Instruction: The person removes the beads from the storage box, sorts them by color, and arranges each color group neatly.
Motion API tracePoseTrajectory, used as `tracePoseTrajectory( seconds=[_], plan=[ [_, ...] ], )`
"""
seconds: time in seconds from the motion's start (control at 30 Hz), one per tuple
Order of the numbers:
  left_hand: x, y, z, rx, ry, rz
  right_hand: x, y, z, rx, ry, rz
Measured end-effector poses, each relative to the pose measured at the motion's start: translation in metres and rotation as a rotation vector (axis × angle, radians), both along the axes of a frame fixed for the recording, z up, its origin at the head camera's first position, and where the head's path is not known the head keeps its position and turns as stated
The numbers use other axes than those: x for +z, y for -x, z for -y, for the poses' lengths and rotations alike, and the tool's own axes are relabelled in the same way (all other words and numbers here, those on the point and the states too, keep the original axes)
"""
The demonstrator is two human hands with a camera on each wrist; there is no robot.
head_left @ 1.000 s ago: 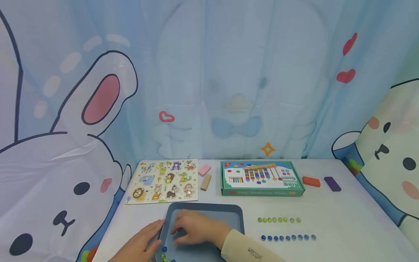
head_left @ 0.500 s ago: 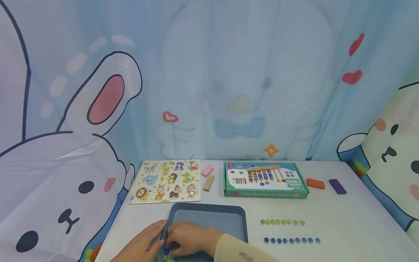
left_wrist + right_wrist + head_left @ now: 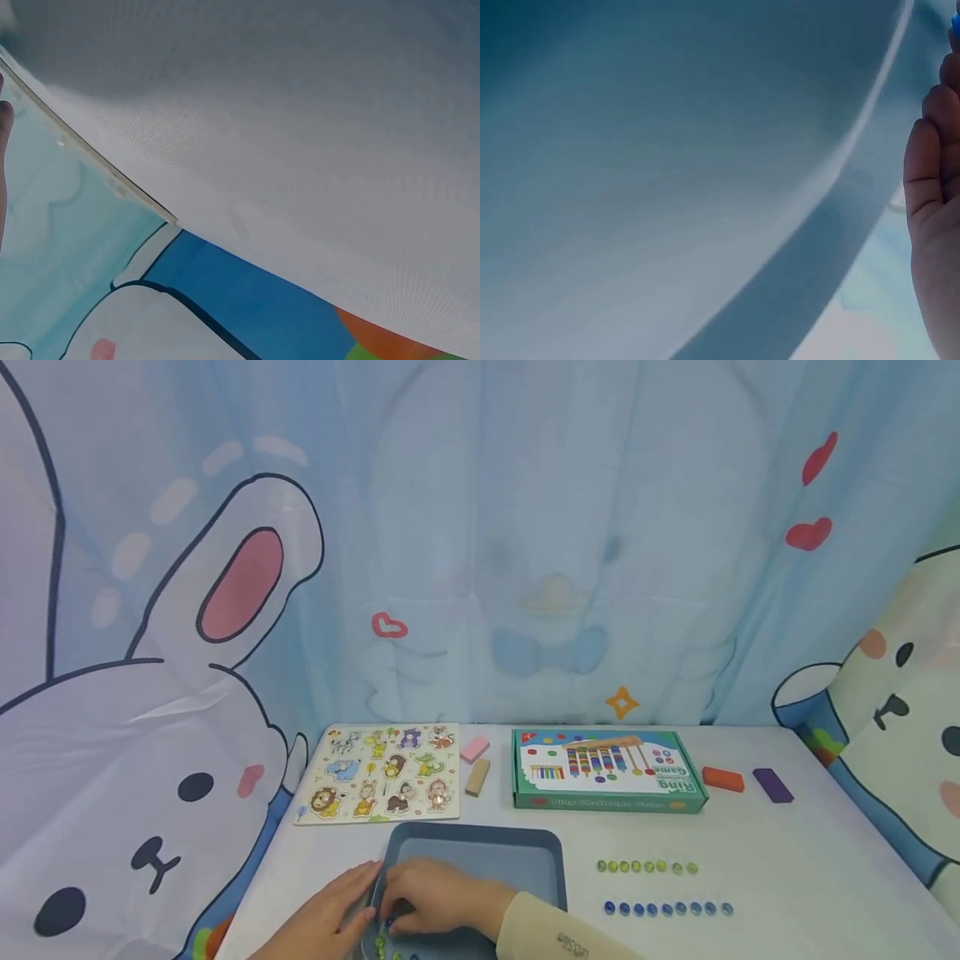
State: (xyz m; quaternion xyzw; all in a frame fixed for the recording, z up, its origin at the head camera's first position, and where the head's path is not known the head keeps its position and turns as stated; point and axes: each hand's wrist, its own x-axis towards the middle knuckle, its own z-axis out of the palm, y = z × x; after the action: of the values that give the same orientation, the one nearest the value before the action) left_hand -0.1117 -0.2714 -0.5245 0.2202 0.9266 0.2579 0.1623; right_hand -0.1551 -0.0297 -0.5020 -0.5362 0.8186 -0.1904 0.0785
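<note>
My left hand (image 3: 327, 917) rests at the left rim of a grey-blue tray (image 3: 487, 835), fingers straight and thumb over the edge. Inside the tray, my right hand (image 3: 435, 897) has curled fingers and pinches a blue glass marble (image 3: 956, 25) at the fingertips, mostly hidden in the head view. Several green marbles (image 3: 380, 946) and another blue marble (image 3: 414, 957) lie by the tray's left front, partly cut off by the frame. Right of the tray stand a row of green marbles (image 3: 636, 867) and, nearer, a row of blue marbles (image 3: 667, 910).
Behind the tray lie an animal puzzle board (image 3: 382, 774), a pink block (image 3: 475, 749), a wooden block (image 3: 477, 777) and a green Ring Game box (image 3: 610, 771). An orange block (image 3: 723, 779) and a purple block (image 3: 772, 785) lie right of it. A printed curtain (image 3: 555, 527) hangs behind the white table.
My right hand has moved left and down to the marbles at the tray's left side and now pinches a blue one. The left hand stays at the rim. The head view shifted slightly.
</note>
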Motion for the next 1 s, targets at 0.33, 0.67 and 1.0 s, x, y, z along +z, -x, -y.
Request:
tracePoseTrajectory(
  seconds=[0.33, 0.67, 1.0],
  plan=[
    [0.011, 0.001, -0.006, 0.032, -0.013, 0.070, 0.044, 0.010, -0.047, -0.216, 0.246, 0.070],
    [0.012, -0.001, -0.007, 0.061, -0.007, 0.083, 0.064, 0.015, -0.101, -0.379, 0.291, 0.107],
    [0.007, -0.002, -0.003, 0.048, -0.015, 0.094, 0.074, 0.010, -0.173, -0.533, 0.319, 0.010]
  ],
)
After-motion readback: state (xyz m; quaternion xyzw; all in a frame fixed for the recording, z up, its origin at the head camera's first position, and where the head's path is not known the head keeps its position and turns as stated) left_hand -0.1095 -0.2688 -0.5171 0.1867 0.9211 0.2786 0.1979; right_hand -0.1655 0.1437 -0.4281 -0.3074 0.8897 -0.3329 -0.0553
